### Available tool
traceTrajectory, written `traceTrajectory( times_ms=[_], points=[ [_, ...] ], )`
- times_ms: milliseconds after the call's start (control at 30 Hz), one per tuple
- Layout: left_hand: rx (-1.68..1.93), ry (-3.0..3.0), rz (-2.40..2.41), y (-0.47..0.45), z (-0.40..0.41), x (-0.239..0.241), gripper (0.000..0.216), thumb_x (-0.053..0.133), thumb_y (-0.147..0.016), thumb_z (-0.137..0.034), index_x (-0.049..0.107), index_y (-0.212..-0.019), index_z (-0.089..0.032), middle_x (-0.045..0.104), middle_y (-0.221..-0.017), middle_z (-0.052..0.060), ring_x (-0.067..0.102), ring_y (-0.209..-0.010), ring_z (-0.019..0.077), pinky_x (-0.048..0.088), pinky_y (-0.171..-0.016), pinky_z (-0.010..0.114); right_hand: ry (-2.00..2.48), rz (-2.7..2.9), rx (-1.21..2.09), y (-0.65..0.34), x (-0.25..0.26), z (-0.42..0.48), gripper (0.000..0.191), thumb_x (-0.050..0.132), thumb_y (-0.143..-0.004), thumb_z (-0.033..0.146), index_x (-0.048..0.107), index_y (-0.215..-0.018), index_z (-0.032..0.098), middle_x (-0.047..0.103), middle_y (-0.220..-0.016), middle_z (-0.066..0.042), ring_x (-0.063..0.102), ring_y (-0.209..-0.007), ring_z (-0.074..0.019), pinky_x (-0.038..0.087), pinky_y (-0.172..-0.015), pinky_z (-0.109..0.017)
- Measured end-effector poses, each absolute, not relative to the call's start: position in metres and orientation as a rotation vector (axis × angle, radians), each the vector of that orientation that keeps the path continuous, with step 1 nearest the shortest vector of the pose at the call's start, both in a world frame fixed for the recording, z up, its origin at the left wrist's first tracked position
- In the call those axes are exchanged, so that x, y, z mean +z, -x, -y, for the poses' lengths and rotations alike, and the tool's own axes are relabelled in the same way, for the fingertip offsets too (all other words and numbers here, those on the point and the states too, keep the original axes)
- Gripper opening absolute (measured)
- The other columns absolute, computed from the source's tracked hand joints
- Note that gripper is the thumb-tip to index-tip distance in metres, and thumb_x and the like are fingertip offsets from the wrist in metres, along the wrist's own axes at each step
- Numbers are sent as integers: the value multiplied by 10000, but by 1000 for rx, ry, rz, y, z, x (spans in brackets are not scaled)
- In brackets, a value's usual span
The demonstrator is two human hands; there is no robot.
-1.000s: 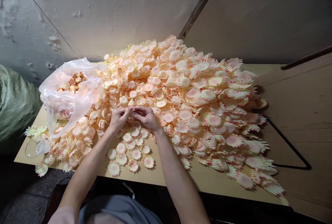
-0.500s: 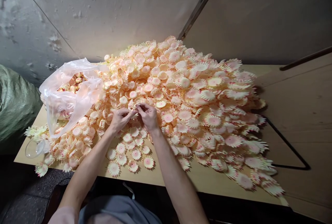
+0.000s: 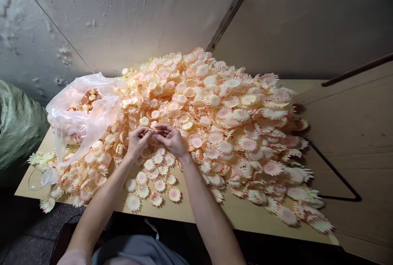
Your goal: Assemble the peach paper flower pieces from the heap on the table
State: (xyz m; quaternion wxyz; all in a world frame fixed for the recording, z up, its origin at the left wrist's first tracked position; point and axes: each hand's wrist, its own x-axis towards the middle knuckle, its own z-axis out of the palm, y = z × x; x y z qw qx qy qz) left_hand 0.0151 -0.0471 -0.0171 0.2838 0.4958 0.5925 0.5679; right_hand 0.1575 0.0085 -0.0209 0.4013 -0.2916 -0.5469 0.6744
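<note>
Nearest: blue-grey cloth on the person's lap, a lt pink sleeve at L, both bare forearms reaching fwd over the counter. Btwn the forearms, a loose group of artificial flower heads lies flat near the front edge, cream w/ pink centres. Clear plastic cup at the counter's front L corner, w/ more heads right beside it. Black bent rod sticks out past the R end of the pile.

Just beyond the loose group, L hand & R hand meet at the near side of the big pile of flower heads. Fingers of both curled in, tips close tog.; can't tell if they grip a small piece, too tiny to make out. Pile covers most of the counter, spreading far to R.

L of the hands, thin translucent plastic bag, mouth open, w/ small yellow-red pcs inside. Green sack stands off the counter's L end. Brown cardboard at R. Farthest back: grey wall w/ flaking paint, dark slanted bar against it.
</note>
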Motion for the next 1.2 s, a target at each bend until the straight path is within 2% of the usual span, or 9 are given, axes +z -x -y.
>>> traceTrajectory(
  times_ms=[167,333,633,867,1033,1200],
  points=[
    [1543,-1258,-1566,-16,49,-19,333,702,-725,-465,699,-789,-138,666,-690,25,521,-559,97,402,-520,207,794,1277,1662,-157,-23,-10,318,802,-637,357,649,-868,201,689,-824,-24,651,-753,-150,543,-714,-276],
    [1517,-1356,-1660,-17,50,-19,390,612,-799,-484,641,-644,-128,540,-540,-15,414,-490,71,309,-465,199,733,1312,1695,-158,-27,-10,319,807,-644,320,671,-912,212,686,-844,-17,643,-779,-141,532,-730,-265],
    [1515,-1464,-1659,-17,51,-18,531,496,-874,-500,496,-488,-135,360,-456,-35,293,-451,61,226,-459,224,667,1384,1765,-158,-20,-5,344,795,-666,334,701,-980,231,707,-881,-24,647,-806,-152,548,-720,-272],
    [1459,-1419,-1589,-15,50,-23,525,515,-843,-551,693,-606,-118,482,-457,-9,365,-451,71,264,-455,208,698,1461,1751,-161,-25,-8,249,771,-688,363,739,-890,222,740,-911,-33,682,-820,-179,562,-774,-314],
    [1426,-1430,-1571,-14,47,-25,542,548,-810,-576,629,-528,-120,470,-447,-11,365,-448,72,263,-447,208,688,1491,1775,-159,-27,-8,246,768,-689,374,704,-852,202,716,-866,-28,669,-789,-173,565,-742,-302],
    [1369,-1604,-1471,-17,49,-18,500,616,-789,-525,538,-482,-138,445,-475,-21,368,-478,75,291,-482,217,798,1275,1655,-156,-27,-14,266,682,-766,462,579,-837,227,625,-694,16,605,-606,-136,519,-572,-262]
  ],
)
